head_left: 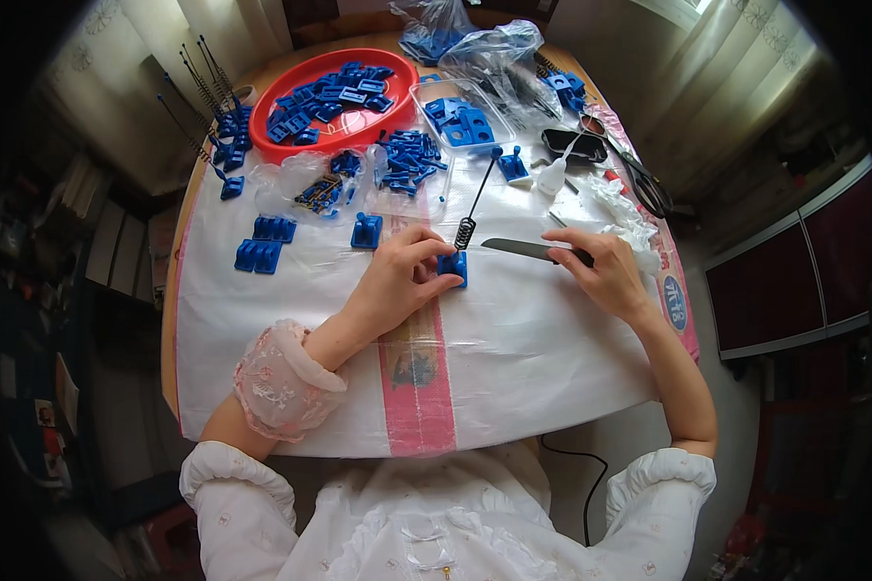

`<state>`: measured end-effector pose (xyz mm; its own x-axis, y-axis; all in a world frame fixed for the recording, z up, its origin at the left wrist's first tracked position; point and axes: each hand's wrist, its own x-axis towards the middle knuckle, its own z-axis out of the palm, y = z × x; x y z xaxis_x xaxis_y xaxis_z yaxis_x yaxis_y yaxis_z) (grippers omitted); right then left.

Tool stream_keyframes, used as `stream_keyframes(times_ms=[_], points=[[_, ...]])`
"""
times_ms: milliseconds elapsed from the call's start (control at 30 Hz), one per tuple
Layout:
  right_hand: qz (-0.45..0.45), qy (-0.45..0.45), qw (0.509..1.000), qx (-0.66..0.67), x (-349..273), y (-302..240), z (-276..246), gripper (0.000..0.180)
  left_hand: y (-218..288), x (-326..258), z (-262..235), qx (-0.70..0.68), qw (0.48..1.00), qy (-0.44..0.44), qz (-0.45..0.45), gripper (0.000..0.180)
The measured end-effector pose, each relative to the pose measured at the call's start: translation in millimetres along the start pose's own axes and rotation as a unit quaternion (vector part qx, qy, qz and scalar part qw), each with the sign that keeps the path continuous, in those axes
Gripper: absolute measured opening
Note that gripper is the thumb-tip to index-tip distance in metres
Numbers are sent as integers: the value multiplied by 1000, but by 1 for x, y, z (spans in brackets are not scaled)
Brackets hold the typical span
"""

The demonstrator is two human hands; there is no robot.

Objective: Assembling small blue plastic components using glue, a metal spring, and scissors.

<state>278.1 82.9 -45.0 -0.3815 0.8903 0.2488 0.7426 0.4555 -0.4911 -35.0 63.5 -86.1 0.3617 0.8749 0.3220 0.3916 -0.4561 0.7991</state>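
Note:
Near the middle of the table, my left hand (409, 273) pinches a small blue plastic base (458, 274) between thumb and fingers. From that base a black coil spring (465, 233) rises, with a thin black rod (480, 190) above it tipped by a dark blue ball. My right hand (599, 266) grips a knife (518, 249) by its dark handle, its grey blade pointing left toward the spring. A small gap shows between the blade tip and the spring. Left of the held piece stands another blue base (366, 231), and farther left several more blue bases (259, 254) sit together.
A red basin (262, 136) of blue parts stands far left, beside finished-looking spring rods (208, 92). Small blue pegs (412, 163), a clear tray (504, 136), a white squeeze bottle (552, 177), black scissors (649, 189) and crumpled white tissue (630, 218) lie beyond my hands. White sheeting (543, 358) covers the table.

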Motion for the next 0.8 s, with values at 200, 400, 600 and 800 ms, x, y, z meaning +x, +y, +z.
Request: stream_keyframes(times_ms=[200,400,600,800], points=[[-65,17,998,16,-14,-9,18,22,1,-1,1,-4,1000,3,-8,29],[-73,39,996,16,-17,-6,25,23,2,-1,1,-17,1000,5,-17,29],[-103,54,993,1,-16,0,31,22,1,0,0,-13,1000,4,-21,30],[-110,34,993,2,-17,1,27,24,2,1,0,-17,1000,-2,-24,30]])
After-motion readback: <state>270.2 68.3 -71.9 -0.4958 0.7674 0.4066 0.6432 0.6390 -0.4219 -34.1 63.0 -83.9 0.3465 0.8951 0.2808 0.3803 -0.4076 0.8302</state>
